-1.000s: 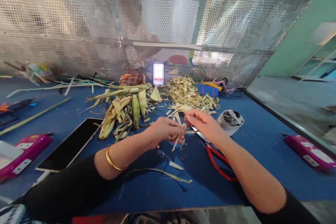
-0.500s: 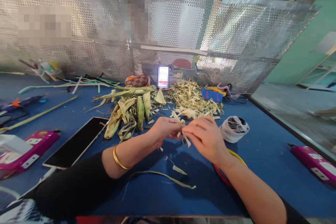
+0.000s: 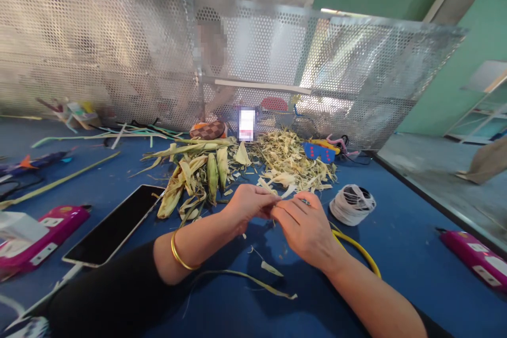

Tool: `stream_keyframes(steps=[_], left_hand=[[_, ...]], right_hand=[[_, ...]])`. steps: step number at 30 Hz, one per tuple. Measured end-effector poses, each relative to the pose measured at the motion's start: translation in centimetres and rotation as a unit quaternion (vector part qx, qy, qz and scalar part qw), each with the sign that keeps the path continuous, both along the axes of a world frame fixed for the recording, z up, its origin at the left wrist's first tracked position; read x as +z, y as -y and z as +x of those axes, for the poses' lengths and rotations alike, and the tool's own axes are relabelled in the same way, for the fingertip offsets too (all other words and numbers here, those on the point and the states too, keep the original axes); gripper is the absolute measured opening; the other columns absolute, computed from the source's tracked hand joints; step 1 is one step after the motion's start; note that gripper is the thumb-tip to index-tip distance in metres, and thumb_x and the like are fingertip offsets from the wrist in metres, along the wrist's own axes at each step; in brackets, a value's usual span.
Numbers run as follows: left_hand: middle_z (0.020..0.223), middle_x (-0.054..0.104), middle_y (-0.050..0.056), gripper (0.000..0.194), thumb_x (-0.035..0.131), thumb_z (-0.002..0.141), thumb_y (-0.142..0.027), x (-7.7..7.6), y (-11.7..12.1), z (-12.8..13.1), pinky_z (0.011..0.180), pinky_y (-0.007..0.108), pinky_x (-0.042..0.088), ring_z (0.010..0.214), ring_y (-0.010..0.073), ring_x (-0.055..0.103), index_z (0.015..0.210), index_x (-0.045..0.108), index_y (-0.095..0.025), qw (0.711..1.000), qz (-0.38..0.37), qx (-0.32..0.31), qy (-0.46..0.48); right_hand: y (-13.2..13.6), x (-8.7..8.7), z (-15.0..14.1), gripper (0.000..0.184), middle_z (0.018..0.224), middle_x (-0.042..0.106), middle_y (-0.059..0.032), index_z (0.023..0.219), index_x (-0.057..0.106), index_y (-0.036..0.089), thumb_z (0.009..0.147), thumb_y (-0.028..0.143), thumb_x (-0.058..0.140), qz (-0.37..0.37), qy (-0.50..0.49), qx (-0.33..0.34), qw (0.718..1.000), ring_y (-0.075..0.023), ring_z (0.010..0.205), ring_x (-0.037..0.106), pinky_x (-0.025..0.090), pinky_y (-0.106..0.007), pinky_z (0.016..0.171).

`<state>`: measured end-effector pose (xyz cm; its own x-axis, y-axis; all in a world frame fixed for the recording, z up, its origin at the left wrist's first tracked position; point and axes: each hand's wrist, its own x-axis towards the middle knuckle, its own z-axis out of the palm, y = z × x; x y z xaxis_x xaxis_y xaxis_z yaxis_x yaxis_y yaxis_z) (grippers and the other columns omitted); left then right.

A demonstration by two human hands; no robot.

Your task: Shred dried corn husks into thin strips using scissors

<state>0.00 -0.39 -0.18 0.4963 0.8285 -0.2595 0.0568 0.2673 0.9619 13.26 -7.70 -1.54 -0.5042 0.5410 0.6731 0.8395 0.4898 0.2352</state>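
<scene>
Over the middle of the blue table, my left hand (image 3: 249,207) and my right hand (image 3: 303,229) meet at the fingertips. Both are closed in a pinch on a small piece of pale corn husk (image 3: 266,186). Its ends stick out above the fingers, while the pinched part is hidden. A small dark thing shows at my right hand's fingers, too small to name. Below the hands lie a husk scrap (image 3: 271,268) and a long thin husk strip (image 3: 253,277). A spool of white string (image 3: 351,206) stands right of my right hand.
Behind the hands are whole corn husks (image 3: 213,177) and a heap of husk shreds (image 3: 287,156). A tablet (image 3: 116,224) lies left, near a magenta power strip (image 3: 59,222); another power strip (image 3: 475,256) is far right. A yellow ring (image 3: 362,251) lies partly under my right forearm. A perforated screen (image 3: 253,42) runs along the back.
The view has tilted up slightly. My right hand has turned and closed in nearer to my left. The husk end that hung below the fingers no longer shows there.
</scene>
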Motion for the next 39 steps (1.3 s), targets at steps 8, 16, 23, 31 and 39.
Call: stream_keyframes(steps=[8,16,23,31,39], left_hand=[[0.051,0.060,-0.002,0.016,0.071,0.066,-0.026,0.5,0.0,-0.1,0.056,0.022,0.047,0.051,0.0089,0.055,0.058,0.064,-0.014,1.000,-0.001,0.015,0.006],[0.056,0.064,-0.001,0.013,0.071,0.066,-0.024,0.8,-0.1,-0.3,0.058,0.023,0.048,0.053,0.0104,0.058,0.063,0.065,-0.014,1.000,-0.003,0.012,0.023],[0.055,0.064,-0.003,0.012,0.070,0.066,-0.020,0.6,0.0,-0.2,0.056,0.022,0.046,0.052,0.0096,0.057,0.076,0.067,-0.013,0.999,-0.016,0.024,0.014],[0.056,0.063,0.000,0.017,0.072,0.059,-0.023,1.6,-0.4,-0.7,0.056,0.023,0.046,0.054,0.0115,0.057,0.071,0.067,-0.012,1.000,0.015,0.013,0.015],[0.051,0.055,-0.003,0.015,0.065,0.060,-0.022,1.2,-0.5,-0.6,0.054,0.023,0.046,0.048,0.0092,0.051,0.071,0.065,-0.013,0.999,0.041,0.016,0.002]], right_hand=[[0.7,0.0,-0.5,0.027,0.079,0.068,-0.0045,0.088,0.061,0.016,0.090,0.008,0.035,0.042,0.006,0.057,0.997,-0.0138,0.070,0.058,0.035,-0.035,0.083],[0.7,0.4,-0.5,0.021,0.078,0.068,-0.0031,0.089,0.061,0.016,0.088,0.007,0.041,0.022,-0.036,0.129,0.991,-0.0124,0.071,0.057,0.039,-0.033,0.082],[0.6,0.0,-1.2,0.025,0.074,0.066,-0.0037,0.086,0.062,0.015,0.089,0.008,0.038,0.000,0.008,0.143,0.990,-0.0138,0.065,0.053,0.042,-0.033,0.077],[-1.0,0.2,0.5,0.033,0.113,0.060,-0.0115,0.122,0.049,0.017,0.090,0.016,0.045,-0.033,-0.174,-0.008,0.984,-0.0210,0.106,0.053,0.038,-0.039,0.091],[-1.7,0.0,1.8,0.022,0.067,0.060,0.0003,0.073,0.060,0.020,0.090,0.020,0.047,-0.206,-0.204,-0.032,0.956,-0.0146,0.068,0.056,0.037,-0.038,0.090]])
